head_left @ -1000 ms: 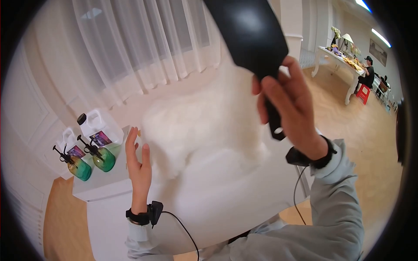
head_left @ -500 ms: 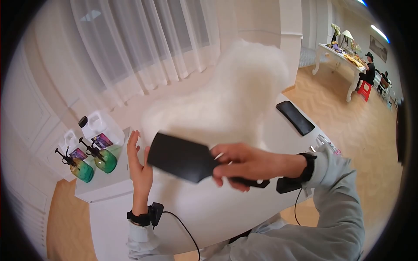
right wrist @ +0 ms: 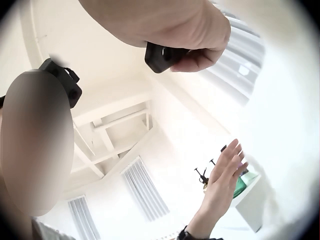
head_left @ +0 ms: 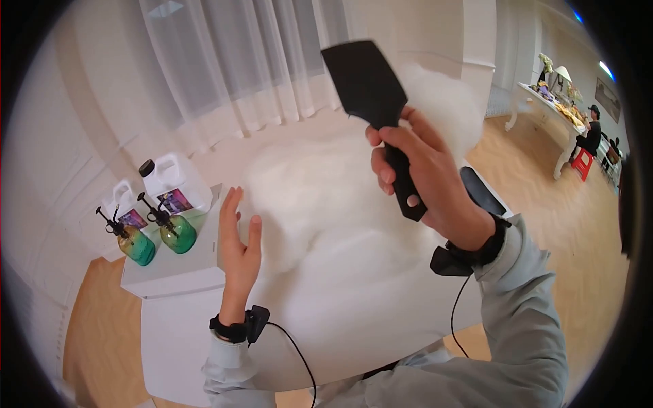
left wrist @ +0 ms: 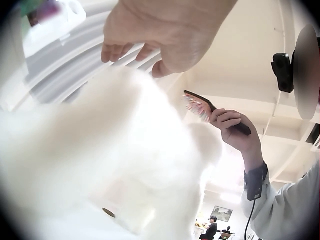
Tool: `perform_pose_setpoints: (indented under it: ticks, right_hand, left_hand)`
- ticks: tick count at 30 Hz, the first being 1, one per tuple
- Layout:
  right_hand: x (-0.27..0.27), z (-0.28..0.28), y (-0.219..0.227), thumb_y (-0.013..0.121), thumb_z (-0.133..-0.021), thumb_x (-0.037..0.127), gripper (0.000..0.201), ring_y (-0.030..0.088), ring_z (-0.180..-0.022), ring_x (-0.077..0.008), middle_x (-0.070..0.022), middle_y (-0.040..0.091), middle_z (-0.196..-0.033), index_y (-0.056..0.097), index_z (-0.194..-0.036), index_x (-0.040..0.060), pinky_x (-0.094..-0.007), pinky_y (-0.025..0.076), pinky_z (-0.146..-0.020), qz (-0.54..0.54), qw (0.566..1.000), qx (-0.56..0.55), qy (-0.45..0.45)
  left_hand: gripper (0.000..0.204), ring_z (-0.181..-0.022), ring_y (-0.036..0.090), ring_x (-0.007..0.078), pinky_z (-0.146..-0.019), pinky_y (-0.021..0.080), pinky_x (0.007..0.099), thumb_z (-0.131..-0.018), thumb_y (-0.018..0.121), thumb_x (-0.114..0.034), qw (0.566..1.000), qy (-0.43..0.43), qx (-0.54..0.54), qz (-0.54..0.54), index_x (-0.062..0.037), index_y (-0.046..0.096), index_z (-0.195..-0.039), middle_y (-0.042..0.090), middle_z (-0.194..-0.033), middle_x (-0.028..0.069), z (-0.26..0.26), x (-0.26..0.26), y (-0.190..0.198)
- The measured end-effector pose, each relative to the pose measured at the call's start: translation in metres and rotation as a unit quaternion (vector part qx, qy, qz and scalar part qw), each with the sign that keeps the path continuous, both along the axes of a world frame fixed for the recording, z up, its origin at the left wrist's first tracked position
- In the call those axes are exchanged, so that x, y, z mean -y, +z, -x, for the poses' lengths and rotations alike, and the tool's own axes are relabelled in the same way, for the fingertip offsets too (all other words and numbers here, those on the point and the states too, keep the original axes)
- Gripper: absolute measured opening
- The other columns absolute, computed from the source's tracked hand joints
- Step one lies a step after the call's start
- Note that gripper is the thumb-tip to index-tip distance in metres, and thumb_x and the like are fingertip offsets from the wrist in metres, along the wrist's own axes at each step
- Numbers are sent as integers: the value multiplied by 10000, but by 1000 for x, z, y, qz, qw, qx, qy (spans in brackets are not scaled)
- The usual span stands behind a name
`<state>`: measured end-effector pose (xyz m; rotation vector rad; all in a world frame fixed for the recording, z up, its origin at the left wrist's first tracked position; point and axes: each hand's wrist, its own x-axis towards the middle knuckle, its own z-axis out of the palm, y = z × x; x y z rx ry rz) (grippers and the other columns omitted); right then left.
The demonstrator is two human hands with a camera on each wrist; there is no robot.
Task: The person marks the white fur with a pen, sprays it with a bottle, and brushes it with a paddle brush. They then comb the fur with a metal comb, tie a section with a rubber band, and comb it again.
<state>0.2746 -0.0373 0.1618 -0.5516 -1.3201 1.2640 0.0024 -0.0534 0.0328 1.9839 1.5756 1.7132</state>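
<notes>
A big white fluffy body of fur [head_left: 299, 180], shaped like a standing animal, takes up the middle of the table. My right hand [head_left: 435, 180] grips a black paddle brush [head_left: 367, 78] by its handle, holding it up over the fur with its smooth back facing the head camera. Pale bristles [left wrist: 197, 106] show on its other side in the left wrist view. My left hand [head_left: 239, 255] is held upright at the fur's left end, fingers fairly straight and thumb apart, holding nothing.
Left of the table, a white cabinet [head_left: 163, 275] carries two green spray bottles [head_left: 178, 234] and two white jugs [head_left: 177, 180]. A black flat object [head_left: 484, 194] lies at the table's [head_left: 367, 326] right edge. A cable trails from each wrist. Far right, a person sits beside another table.
The right hand brought the brush down from high up, low across the fur towards the left hand, then raised it again. The left hand stayed by the fur; the head view shifted slightly.
</notes>
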Motion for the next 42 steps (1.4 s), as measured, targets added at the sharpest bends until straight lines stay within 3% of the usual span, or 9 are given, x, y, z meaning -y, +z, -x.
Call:
perform_pose_setpoints:
  ticks: [11,13,15,17,19,25,31,36,42]
  right_hand:
    - [-13,98,-46,517,-893,98,167,556,-543,-126,-71,591,-821,476,-1021,-1,-273,465,-458,84,959,140,233]
    - [-10,103,-50,516,-894,85,207,572,-562,-123,-74,603,-840,473,-1072,-12,-272,480,-470,90,922,212,310]
    - [-8,98,-55,521,-900,80,245,581,-566,-123,-77,612,-851,463,-1120,-11,-270,476,-470,81,900,240,353]
    - [1,83,-49,522,-908,87,274,581,-564,-122,-77,614,-847,456,-1160,0,-267,466,-475,5,852,314,420]
    - [6,70,-48,488,-930,51,228,585,-575,-119,-86,607,-905,432,-1149,18,-253,453,-483,-21,855,322,406]
    - [-9,35,-64,433,-999,50,190,544,-656,-94,-95,574,-968,329,-1153,10,-231,455,-593,-144,968,121,165]
    - [-6,18,-110,430,-998,73,168,479,-644,-87,-53,591,-887,374,-1150,27,-238,422,-612,-58,930,298,209]
    - [9,23,-119,511,-946,142,259,598,-684,-238,-63,688,-869,468,-1176,31,-337,459,-650,-60,809,488,323]
    - [14,38,-89,494,-974,84,229,530,-641,-113,-56,652,-902,425,-1183,21,-252,442,-602,-83,877,399,255]
  left_hand:
    - [470,-1289,440,310,-1064,340,364,-960,544,-116,999,-25,-28,38,-11,403,-1396,452,-1393,186,10,7,-32]
    - [451,-1241,476,313,-1050,353,359,-947,556,-102,995,-20,-40,85,6,421,-1363,484,-1334,206,17,17,-36]
    - [431,-1199,498,313,-1023,373,387,-926,573,-86,922,-50,-33,383,16,446,-1326,511,-1283,201,27,26,-41]
    - [454,-1202,494,319,-1025,371,383,-916,580,-80,952,-129,3,276,13,437,-1336,510,-1283,203,41,20,-77]
    - [588,-1299,425,348,-1079,331,375,-912,596,-113,915,-101,-106,377,13,342,-1428,447,-1383,229,33,29,-46]
    - [689,-1393,310,385,-1135,276,409,-933,588,-211,969,-57,-133,199,38,241,-1474,329,-1490,257,36,13,-79]
    - [683,-1390,314,382,-1144,264,409,-920,596,-182,967,-57,-116,221,35,254,-1470,335,-1483,260,40,10,-89]
    - [668,-1364,354,378,-1137,293,389,-881,622,-136,954,-107,-111,258,-1,310,-1455,368,-1470,231,64,20,-98]
    - [779,-1420,283,333,-1156,249,368,-917,587,-258,889,-146,-147,407,46,162,-1494,262,-1532,245,79,31,-96]
